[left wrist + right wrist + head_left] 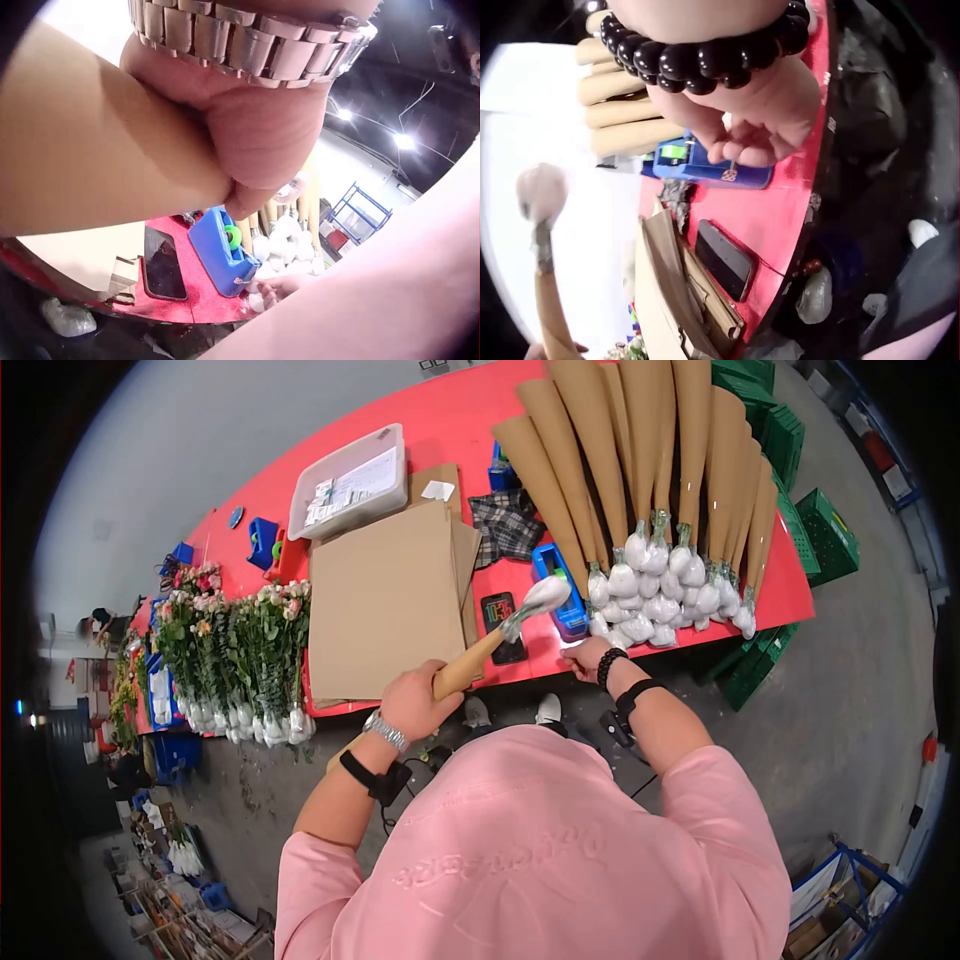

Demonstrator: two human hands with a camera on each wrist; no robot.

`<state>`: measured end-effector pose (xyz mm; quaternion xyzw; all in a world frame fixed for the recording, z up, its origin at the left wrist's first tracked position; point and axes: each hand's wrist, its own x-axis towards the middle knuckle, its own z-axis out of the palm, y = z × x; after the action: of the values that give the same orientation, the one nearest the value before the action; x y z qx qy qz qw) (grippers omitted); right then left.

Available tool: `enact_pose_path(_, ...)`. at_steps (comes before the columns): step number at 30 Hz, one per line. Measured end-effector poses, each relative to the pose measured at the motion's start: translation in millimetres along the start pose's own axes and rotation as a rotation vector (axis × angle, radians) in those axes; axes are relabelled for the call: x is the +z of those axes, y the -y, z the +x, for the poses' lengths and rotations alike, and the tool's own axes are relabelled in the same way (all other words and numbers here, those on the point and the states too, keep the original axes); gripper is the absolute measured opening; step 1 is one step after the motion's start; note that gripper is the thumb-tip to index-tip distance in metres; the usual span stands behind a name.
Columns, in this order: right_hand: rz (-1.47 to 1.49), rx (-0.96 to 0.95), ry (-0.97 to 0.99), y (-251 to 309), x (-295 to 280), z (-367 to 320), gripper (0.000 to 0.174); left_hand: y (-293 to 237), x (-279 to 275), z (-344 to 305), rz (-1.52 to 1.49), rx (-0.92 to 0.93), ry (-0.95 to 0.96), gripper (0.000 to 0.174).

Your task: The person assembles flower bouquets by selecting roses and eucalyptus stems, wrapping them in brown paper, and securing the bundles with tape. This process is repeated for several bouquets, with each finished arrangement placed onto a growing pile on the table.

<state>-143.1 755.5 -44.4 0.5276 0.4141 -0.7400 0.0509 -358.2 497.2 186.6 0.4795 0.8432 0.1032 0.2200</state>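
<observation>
My left hand [415, 698] grips a brown kraft paper cone [466, 667]. Its narrow end, pointing away to the right, has a white plastic-wrapped bulb [546, 596] tied on with clear film. The left wrist view shows the cone's brown paper [97, 142] close up under the hand. My right hand [742, 120] is at the near end of a blue tape dispenser [705, 166]. Its thumb and fingertips pinch together right at the cutter, on the end of the tape. A green roll core [234, 238] sits inside the dispenser. A phone [503, 627] lies left of the dispenser.
Several finished paper cones [590, 440] with white wrapped ends [650, 595] lie at the right of the red table [790, 585]. Stacked brown paper sheets [385, 610], a clear bin [350, 485], a checked cloth [505, 525] and rose bunches [240, 650] fill the left and middle.
</observation>
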Motion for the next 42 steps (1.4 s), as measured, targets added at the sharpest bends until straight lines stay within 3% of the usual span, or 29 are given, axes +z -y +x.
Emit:
enact_pose_path(1,-0.336,-0.01,0.078,11,13,-14,0.025,-5,-3,2,-0.035,-0.03,0.03,0.045)
enact_pose_path(2,-0.344,-0.205,-0.006,20,33,-44,0.021,-5,-4,4,-0.034,-0.039,0.026,0.045)
enact_pose_path(4,-0.174,-0.518,0.163,45,68,-115,0.022,-3,-4,8,-0.166,0.002,0.034,0.047)
enact_pose_path(7,-0.013,-0.793,0.294,58,114,-179,0.021,-9,-10,5,-0.329,-0.031,0.077,0.048)
enact_pose_path(10,-0.149,-0.892,0.166,56,143,-194,0.024,-19,-24,-6,-0.493,-0.078,0.183,0.047)
enact_pose_path(14,-0.35,-0.855,0.028,46,164,-214,0.024,6,-26,-30,-0.708,0.013,0.256,0.044)
enact_pose_path(16,-0.267,-0.955,0.129,32,177,-219,0.026,19,-25,-45,-1.29,-0.137,0.491,0.052)
enact_pose_path(18,-0.178,-1.052,0.216,18,187,-220,0.029,28,-23,-54,-1.35,-0.129,0.618,0.055)
enact_pose_path(20,-0.298,-1.357,0.321,13,189,-220,0.038,38,-14,-59,-1.405,-0.107,0.757,0.059)
enact_pose_path(21,-0.309,-1.348,0.305,12,184,-220,0.038,44,-4,-60,-1.414,-0.04,0.832,0.059)
enact_pose_path(23,-0.779,-1.617,0.054,21,173,-235,0.042,39,-5,-66,-1.421,0.043,0.924,0.06)
enact_pose_path(25,-0.841,-1.593,-0.08,17,165,-251,0.034,28,-15,-68,-1.259,-0.076,0.809,0.062)
enact_pose_path(26,-1.005,-1.567,-0.127,12,156,-256,0.028,25,-12,-67,-1.245,-0.046,0.829,0.062)
enact_pose_path(27,-1.171,-1.526,-0.186,7,143,-264,0.023,23,-2,-67,-1.105,-0.022,0.609,0.058)
enact_pose_path(28,-1.094,-1.648,-0.25,0,139,-275,0.02,23,11,-61,-0.967,0.014,0.391,0.054)
enact_pose_path(29,-1.115,-1.625,-0.234,-4,131,-287,0.019,35,34,-45,-0.496,0.4,-0.013,0.048)
enact_pose_path(31,-1.092,-1.681,-0.365,-4,116,-296,0.033,6,25,-44,-0.088,0.329,0.065,0.048)
enact_pose_path(32,-1.154,-1.604,-0.429,-2,107,-300,0.046,-12,24,-42,-0.082,0.369,0.07,0.048)
enact_pose_path(34,-1.27,-1.374,-0.463,-8,80,-293,0.076,-44,23,-36,0.239,0.489,0.171,0.051)
enact_pose_path(35,-1.326,-1.245,-0.409,-14,62,-281,0.074,-65,21,-32,0.362,0.559,0.212,0.052)
enact_pose_path(37,-1.271,-0.819,-0.137,-24,26,-260,0.069,-99,26,-19,0.371,0.708,0.087,0.04)
enact_pose_path(38,-1.198,-0.752,-0.063,-25,7,-254,0.064,-115,29,-8,0.379,0.715,0.088,0.04)
enact_pose_path(39,-1.123,-0.686,0.015,-27,-14,-248,0.06,-131,31,5,0.325,0.825,-0.077,0.033)
enact_pose_path(40,-0.977,-0.78,-0.1,-37,-37,-238,0.052,-149,32,17,0.265,0.928,-0.242,0.028)
enact_pose_path(42,-0.765,-0.888,-0.318,-42,-91,-228,0.046,-194,16,30,0.056,0.97,-0.359,0.026)
